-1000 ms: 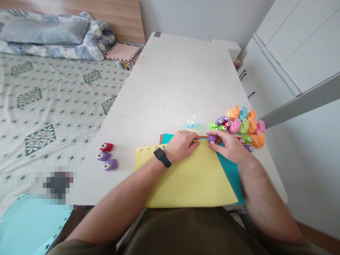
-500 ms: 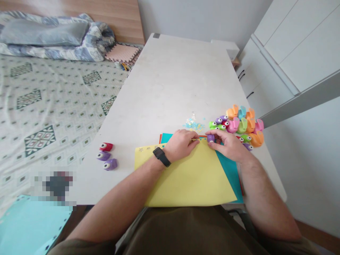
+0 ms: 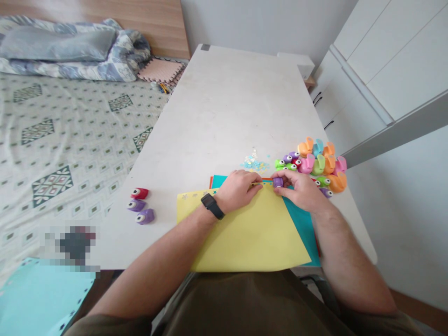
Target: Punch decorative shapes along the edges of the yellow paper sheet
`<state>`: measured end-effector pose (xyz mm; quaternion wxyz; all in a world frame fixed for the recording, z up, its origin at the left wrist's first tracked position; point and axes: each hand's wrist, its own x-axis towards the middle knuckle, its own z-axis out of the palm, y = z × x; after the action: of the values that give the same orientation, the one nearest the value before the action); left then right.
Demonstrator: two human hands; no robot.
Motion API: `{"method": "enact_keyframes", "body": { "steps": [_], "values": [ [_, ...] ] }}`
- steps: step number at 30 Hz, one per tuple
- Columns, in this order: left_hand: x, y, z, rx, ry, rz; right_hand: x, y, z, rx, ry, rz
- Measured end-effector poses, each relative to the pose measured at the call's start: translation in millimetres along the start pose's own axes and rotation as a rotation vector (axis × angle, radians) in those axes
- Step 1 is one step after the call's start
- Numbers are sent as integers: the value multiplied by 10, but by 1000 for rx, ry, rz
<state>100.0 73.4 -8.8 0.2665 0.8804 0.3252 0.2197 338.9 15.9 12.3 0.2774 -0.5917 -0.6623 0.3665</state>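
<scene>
The yellow sheet (image 3: pixel 252 233) lies on the white table (image 3: pixel 227 102), directly in front of the person, with its near edge at the dark shirt (image 3: pixel 245 303). The left hand (image 3: pixel 240 189) rests on the far part of the sheet; its fingers are curled, and the thumb and forefinger are closed on the sheet's far edge. A black watch (image 3: pixel 212 206) is fitted at the left wrist. The right hand (image 3: pixel 303 190) grips the purple punch (image 3: pixel 277 182) between thumb and fingers; the punch is positioned at the far edge of the yellow sheet, to the right of the left hand. Whether the punch is pressed down cannot be determined. A row of cut-out shapes, including a flower and a star, runs along the far edge of the sheet. A teal sheet (image 3: pixel 301 226) and an orange-red sheet (image 3: pixel 211 181) lie underneath, partly exposed. Small paper bits (image 3: pixel 255 163) are scattered on the table just beyond the hands. A group of coloured punches (image 3: pixel 318 163) stands close together beside and beyond the right hand. Well to the left, one red punch (image 3: pixel 139 193) and two more purple punches (image 3: pixel 144 216) form a short row.
</scene>
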Motion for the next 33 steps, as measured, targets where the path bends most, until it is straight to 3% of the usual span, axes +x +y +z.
{"method": "enact_keyframes", "body": {
  "steps": [20,33],
  "values": [
    [7,112,-49,112,-34,12,16,-107,19,-88,55,-53],
    [85,165,61,111,-45,57,-45,-131,12,-110,95,-119]
  ]
}}
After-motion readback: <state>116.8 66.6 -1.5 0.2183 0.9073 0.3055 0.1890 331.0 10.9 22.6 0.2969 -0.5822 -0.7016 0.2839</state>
